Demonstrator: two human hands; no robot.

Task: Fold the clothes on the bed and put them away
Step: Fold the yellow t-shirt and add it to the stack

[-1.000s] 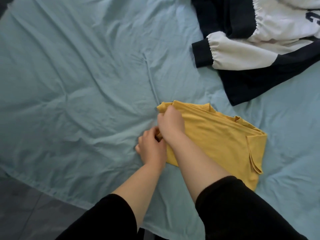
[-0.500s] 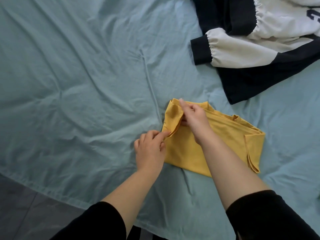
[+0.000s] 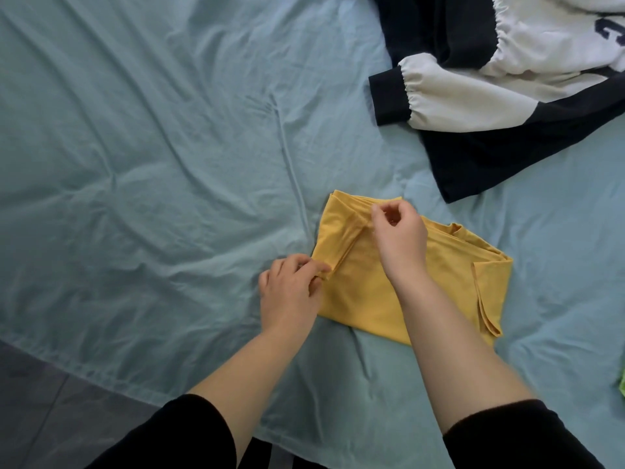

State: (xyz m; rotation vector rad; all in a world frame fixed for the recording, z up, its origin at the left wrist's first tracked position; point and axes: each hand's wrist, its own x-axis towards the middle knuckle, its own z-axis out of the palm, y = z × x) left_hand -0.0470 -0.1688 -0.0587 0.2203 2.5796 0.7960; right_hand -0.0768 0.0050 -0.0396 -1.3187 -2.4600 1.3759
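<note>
A second ago we had both hands bunched together at the left edge of the yellow garment (image 3: 362,299), with the right hand (image 3: 399,238) over its upper left corner. Now we hold them apart. The right hand has gone up and right toward the garment's top edge, where it pinches the cloth. The left hand (image 3: 291,292) pinches the lower left corner. Between them, the left edge is now turned in as a narrow slanting band. A scrap of green cloth (image 3: 621,384) has come in at the frame's right edge.
</note>
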